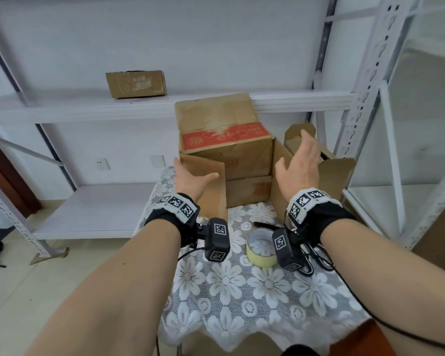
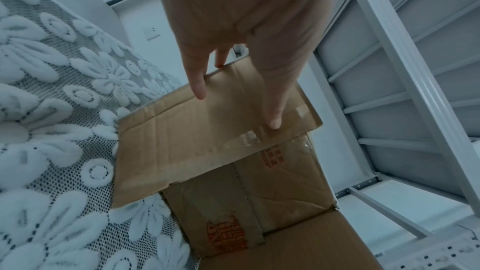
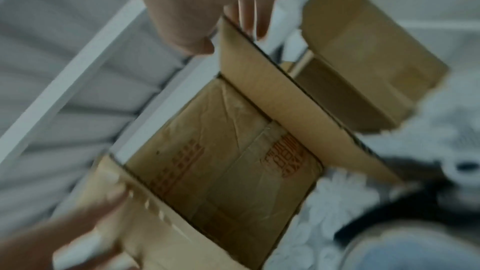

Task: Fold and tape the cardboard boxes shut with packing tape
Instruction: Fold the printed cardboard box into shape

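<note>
A large cardboard box (image 1: 224, 124) lies on its side on the table, its open end towards me and its side flaps swung out. My left hand (image 1: 193, 176) rests on the left flap (image 1: 216, 201). Its thumb lies across the inner face and its straight fingers (image 2: 200, 89) touch the flap's far edge. My right hand (image 1: 301, 160) is spread over the top edge of the right flap (image 1: 280, 155), thumb on the inner side and fingers beyond it. A roll of yellowish packing tape (image 1: 257, 260) lies flat on the table between my wrists.
A smaller open cardboard box (image 1: 337, 173) stands just right of the big one. A dark tool (image 1: 265, 224) lies behind the tape. Another box (image 1: 136, 84) sits on the white metal shelf behind. The lace-covered table (image 1: 242, 291) is small, with shelving close on the right.
</note>
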Demonstrator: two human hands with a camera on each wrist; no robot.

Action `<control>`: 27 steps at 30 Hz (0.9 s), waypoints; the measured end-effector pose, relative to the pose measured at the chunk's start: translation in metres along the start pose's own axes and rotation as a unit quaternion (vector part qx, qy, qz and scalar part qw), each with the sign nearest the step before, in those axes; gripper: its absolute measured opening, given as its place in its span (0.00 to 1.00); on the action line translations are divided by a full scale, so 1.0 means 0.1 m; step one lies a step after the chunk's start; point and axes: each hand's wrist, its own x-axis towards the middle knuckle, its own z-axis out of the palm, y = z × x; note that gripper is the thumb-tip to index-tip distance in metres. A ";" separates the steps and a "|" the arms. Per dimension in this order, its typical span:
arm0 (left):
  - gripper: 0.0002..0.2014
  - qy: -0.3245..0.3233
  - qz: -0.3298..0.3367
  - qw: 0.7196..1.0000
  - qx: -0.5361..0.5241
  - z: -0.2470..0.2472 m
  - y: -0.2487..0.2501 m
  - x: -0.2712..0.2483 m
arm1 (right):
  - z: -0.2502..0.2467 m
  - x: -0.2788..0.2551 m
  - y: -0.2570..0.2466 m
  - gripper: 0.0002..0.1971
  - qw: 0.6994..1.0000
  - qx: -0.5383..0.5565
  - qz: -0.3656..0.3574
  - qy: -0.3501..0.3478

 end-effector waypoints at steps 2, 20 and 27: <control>0.60 -0.010 0.009 1.000 -0.004 -0.01 -0.03 0.01 | 0.00 -0.04 0.05 0.31 0.988 0.080 0.103 -0.084; 0.73 0.023 -0.018 0.998 -0.051 0.19 -0.24 0.30 | 0.78 0.28 0.27 0.59 0.936 0.204 0.209 -0.196; 0.70 0.110 -0.082 0.990 -0.014 0.45 -0.21 0.31 | 1.04 0.26 0.13 0.52 0.950 0.152 0.214 -0.166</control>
